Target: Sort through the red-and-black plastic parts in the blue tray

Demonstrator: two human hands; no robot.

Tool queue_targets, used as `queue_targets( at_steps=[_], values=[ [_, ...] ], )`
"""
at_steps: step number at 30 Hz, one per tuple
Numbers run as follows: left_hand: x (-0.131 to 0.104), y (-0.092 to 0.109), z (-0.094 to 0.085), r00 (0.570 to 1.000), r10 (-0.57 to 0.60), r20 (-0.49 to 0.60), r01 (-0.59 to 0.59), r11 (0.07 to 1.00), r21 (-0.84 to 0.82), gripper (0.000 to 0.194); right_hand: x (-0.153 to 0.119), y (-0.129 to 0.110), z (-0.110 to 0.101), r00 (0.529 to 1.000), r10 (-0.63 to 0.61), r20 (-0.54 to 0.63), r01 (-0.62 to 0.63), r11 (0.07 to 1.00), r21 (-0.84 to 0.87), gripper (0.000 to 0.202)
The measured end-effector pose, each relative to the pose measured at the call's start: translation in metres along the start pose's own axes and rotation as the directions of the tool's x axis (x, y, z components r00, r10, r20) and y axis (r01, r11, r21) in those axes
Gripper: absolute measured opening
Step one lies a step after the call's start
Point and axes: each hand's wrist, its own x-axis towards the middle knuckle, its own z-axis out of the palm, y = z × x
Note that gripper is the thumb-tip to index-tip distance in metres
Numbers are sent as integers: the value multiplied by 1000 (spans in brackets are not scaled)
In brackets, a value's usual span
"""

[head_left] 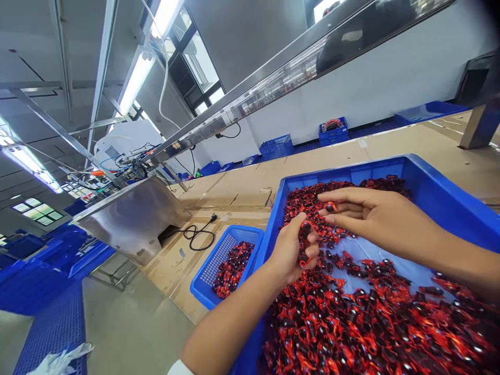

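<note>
A large blue tray [449,192] holds a great many small red and black parts [375,333], with its pale blue bottom showing in the middle. Above the tray's left side, my left hand [291,250] is curled round a few of these parts, palm up. Just to its right, my right hand [363,211] pinches one red and black part [330,207] between thumb and fingers. The two hands are close but apart. Left of the tray stands a smaller blue basket [207,268] with more of the same parts in it.
A black cable with a plug [199,234] lies on the cardboard-covered table [242,185]. A metal machine housing [133,219] stands at the left. Blue bins [276,148] line the wall behind. A metal post [477,127] rises at the right.
</note>
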Motion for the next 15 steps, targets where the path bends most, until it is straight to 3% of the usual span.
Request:
queue_targets(
  at_steps=[6, 10, 15],
  values=[
    [3, 4, -1, 993, -115, 19, 115, 993, -2, 63, -5, 4, 9, 970, -234, 63, 242, 921, -307, 33],
    [-3, 3, -1, 984, -164, 71, 165, 986, -9, 61, -7, 11, 13, 887, -448, 111, 457, 821, -342, 32],
    [-4, -2, 0, 988, -117, 101, 118, 993, -7, 62, -10, 17, 13, 773, -626, 106, 615, 698, -367, 34]
  ],
)
